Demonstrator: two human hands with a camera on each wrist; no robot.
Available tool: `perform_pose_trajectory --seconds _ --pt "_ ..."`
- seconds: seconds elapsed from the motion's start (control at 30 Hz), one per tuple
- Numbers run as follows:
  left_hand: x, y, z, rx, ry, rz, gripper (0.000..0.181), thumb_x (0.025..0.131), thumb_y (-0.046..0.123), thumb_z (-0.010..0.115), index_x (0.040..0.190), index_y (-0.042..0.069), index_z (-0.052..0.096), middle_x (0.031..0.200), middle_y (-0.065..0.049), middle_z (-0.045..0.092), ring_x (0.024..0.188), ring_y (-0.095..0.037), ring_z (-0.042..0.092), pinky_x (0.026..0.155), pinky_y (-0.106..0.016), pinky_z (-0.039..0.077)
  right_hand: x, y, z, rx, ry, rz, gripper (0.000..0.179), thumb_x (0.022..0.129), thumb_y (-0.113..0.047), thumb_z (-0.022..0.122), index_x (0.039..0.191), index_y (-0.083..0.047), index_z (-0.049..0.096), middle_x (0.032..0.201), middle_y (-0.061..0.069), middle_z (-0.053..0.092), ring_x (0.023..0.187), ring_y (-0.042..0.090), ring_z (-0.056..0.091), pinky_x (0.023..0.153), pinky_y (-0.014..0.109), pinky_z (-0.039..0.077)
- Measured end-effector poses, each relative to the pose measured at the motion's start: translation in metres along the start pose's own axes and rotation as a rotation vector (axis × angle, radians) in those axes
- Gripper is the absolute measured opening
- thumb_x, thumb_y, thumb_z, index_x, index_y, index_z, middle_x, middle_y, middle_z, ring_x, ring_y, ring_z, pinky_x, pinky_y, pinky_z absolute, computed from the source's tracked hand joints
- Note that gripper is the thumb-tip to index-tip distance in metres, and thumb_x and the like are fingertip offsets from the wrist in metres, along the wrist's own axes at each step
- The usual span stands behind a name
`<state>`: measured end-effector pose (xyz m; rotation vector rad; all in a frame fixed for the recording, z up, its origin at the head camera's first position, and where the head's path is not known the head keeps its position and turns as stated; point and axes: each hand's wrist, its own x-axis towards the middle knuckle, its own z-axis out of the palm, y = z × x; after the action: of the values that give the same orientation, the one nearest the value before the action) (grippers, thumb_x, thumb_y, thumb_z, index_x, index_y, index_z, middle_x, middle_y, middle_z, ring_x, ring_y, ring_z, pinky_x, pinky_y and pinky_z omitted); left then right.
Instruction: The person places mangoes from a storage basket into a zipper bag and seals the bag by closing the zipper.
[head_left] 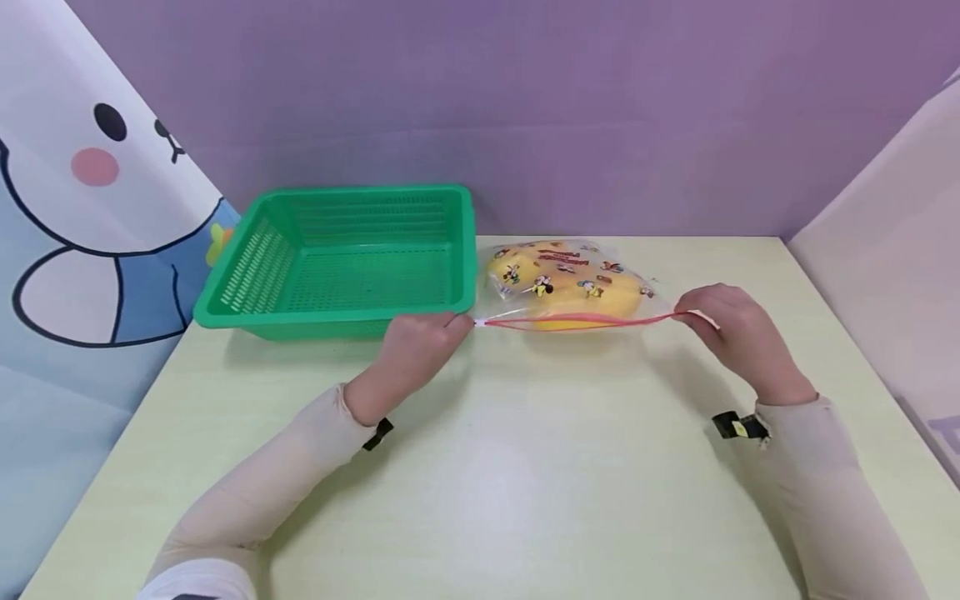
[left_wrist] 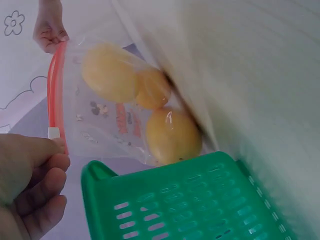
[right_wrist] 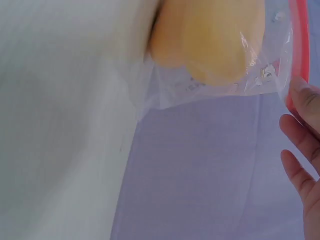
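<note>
A clear slider bag printed with small cartoon figures stands upright on the table, its red zipper along the top edge toward me. Through the plastic show two larger yellow fruits and a smaller orange one, their exact kind unclear. My left hand pinches the zipper's left end, thumb right by the white slider. At the opposite end, my right hand pinches the zipper corner between thumb and forefinger. The zipper is stretched between both hands, its two red strips parted in the middle.
A green plastic basket with slotted walls stands to the left, close beside the bag, with nothing in it. Purple cloth hangs behind the pale table. A cartoon-printed sheet covers the left side.
</note>
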<state>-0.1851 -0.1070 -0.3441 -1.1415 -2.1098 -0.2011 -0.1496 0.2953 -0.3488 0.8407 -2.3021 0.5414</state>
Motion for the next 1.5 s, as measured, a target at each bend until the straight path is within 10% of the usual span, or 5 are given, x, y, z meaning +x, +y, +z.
perform_pose_trajectory --seconds 0.3,0.43,0.83,1.17,1.5 --pt "0.009 -0.008 -0.015 -0.191 0.151 -0.062 0.002 0.081 0.007 0.072 0.079 0.007 0.072 0.064 -0.003 0.064 0.054 -0.018 0.057 0.044 -0.026 0.045 0.007 -0.003 -0.005 -0.026 0.066 0.084 0.014 0.084 -0.002 0.068 0.097 0.000 0.066 0.093 0.014 0.068 0.087 0.029 0.058 0.088 0.025 0.038" --pt "0.012 -0.012 -0.020 -0.231 0.166 -0.072 0.003 0.080 0.005 0.073 0.083 0.005 0.074 0.075 -0.006 0.070 0.063 -0.021 0.061 0.053 -0.030 0.051 0.013 -0.004 -0.006 -0.049 0.089 0.088 0.031 0.067 0.016 0.073 0.093 0.002 0.066 0.087 0.015 0.067 0.083 0.030 0.057 0.085 0.030 0.038" --pt "0.019 -0.012 -0.020 -0.302 0.216 -0.135 0.005 0.083 0.009 0.071 0.085 0.006 0.074 0.085 -0.007 0.071 0.077 -0.024 0.059 0.064 -0.032 0.051 0.021 -0.010 -0.009 -0.126 0.122 0.104 0.024 0.069 0.016 0.072 0.089 0.005 0.064 0.079 0.018 0.064 0.075 0.035 0.053 0.074 0.046 0.041" --pt "0.034 0.000 -0.011 -0.528 0.293 -0.191 0.012 0.079 0.002 0.073 0.091 0.000 0.073 0.086 -0.011 0.072 0.081 -0.022 0.069 0.073 -0.032 0.055 0.014 -0.010 -0.026 -0.048 0.017 0.209 0.025 0.073 0.012 0.069 0.093 -0.003 0.069 0.086 0.010 0.066 0.084 0.019 0.053 0.071 0.019 0.035" --pt "0.043 0.008 -0.011 -0.558 0.264 -0.260 0.011 0.083 0.003 0.070 0.091 -0.002 0.069 0.087 -0.013 0.071 0.081 -0.023 0.068 0.068 -0.033 0.055 0.071 -0.069 -0.013 0.106 0.076 -0.023 0.025 0.085 -0.015 0.056 0.096 0.004 0.069 0.089 0.014 0.069 0.085 0.028 0.057 0.085 0.026 0.039"
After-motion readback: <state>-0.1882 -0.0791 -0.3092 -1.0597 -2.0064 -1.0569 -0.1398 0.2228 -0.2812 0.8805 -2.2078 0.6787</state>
